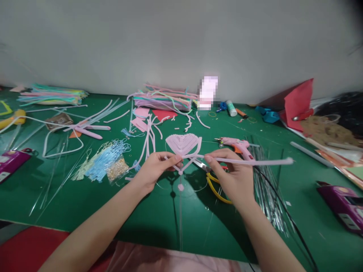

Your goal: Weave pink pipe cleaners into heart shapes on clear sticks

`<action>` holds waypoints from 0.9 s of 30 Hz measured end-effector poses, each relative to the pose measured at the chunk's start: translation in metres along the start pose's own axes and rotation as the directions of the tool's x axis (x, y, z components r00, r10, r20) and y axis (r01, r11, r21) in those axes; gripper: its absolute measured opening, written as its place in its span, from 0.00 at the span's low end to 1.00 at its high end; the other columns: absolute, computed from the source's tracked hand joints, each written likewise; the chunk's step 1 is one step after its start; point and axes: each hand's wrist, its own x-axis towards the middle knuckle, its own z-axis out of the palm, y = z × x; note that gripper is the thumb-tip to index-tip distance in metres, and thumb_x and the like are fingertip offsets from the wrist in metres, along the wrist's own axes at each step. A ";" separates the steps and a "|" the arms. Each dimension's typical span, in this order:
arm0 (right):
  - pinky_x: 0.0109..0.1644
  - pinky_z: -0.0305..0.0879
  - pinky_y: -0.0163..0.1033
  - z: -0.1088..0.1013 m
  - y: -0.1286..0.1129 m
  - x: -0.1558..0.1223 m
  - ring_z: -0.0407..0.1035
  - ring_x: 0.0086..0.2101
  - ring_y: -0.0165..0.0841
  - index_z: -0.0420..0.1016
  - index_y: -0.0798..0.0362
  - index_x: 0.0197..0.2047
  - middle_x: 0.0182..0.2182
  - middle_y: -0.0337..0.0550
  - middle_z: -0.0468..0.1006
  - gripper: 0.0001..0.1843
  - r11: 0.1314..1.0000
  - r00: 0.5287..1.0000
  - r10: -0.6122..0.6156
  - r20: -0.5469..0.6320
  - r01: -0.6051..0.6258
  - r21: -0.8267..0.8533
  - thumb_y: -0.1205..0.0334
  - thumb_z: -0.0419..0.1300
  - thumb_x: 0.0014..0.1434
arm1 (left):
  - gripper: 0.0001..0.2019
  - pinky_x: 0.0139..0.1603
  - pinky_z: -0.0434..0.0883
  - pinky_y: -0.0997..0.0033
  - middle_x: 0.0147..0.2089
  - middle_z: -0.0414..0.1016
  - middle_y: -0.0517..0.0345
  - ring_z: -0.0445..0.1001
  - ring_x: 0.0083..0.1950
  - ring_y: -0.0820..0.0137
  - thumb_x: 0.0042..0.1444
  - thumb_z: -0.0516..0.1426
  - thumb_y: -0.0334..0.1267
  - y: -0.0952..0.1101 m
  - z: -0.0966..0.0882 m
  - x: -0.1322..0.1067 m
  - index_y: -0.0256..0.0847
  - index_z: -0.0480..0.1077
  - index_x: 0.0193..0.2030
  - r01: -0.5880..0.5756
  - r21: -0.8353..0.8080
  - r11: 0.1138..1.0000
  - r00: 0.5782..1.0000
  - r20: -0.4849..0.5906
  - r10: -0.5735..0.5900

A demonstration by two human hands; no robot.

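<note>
My left hand (pixel 157 166) pinches the base of a pale pink, fan-shaped pipe-cleaner piece (pixel 183 141) between thumb and fingers. From there a long pale pink pipe cleaner (pixel 263 163) runs to the right. My right hand (pixel 234 173) is closed on that strip, thumb on top, with its free end sticking out past the knuckles. Below the fan, a thin clear stem (pixel 180 223) points toward me and bears a small pink knob (pixel 180 187). Yellow-handled scissors (pixel 216 189) lie beneath the right hand, partly covered.
A pink glue gun (pixel 236 145) and a pile of clear sticks (pixel 268 192) lie at right. Pipe-cleaner bundles (pixel 163 103) line the wall. Blue tassels (pixel 100 164) and a bag of gold beads (pixel 117 169) lie left. Purple devices (pixel 343 206) flank the green table (pixel 127 223).
</note>
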 end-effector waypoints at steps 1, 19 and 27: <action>0.33 0.68 0.40 0.000 -0.002 -0.001 0.72 0.30 0.33 0.75 0.49 0.32 0.28 0.40 0.78 0.03 0.997 0.998 -0.062 0.026 0.063 -0.037 0.62 0.63 0.57 | 0.12 0.38 0.67 0.73 0.29 0.77 0.57 0.73 0.31 0.74 0.47 0.66 0.45 -0.001 -0.001 0.001 0.37 0.78 0.28 -0.010 0.005 1.000 1.000 -0.020 0.010; 0.33 0.67 0.36 0.001 -0.011 0.000 0.74 0.31 0.33 0.72 0.50 0.35 0.31 0.42 0.79 0.05 0.950 0.939 -0.248 0.237 0.284 -0.133 0.64 0.56 0.62 | 0.12 0.34 0.65 0.76 0.32 0.78 0.55 0.71 0.33 0.75 0.44 0.68 0.45 0.001 -0.006 0.003 0.37 0.79 0.30 0.102 -0.077 0.992 0.992 0.082 -0.096; 0.29 0.66 0.37 -0.002 -0.007 0.002 0.72 0.27 0.33 0.71 0.48 0.38 0.30 0.40 0.79 0.03 0.954 0.951 -0.207 0.231 0.249 -0.170 0.64 0.56 0.62 | 0.13 0.35 0.66 0.74 0.34 0.79 0.53 0.72 0.33 0.74 0.46 0.66 0.47 0.006 -0.007 0.003 0.38 0.79 0.30 0.147 -0.125 0.981 0.988 0.057 -0.141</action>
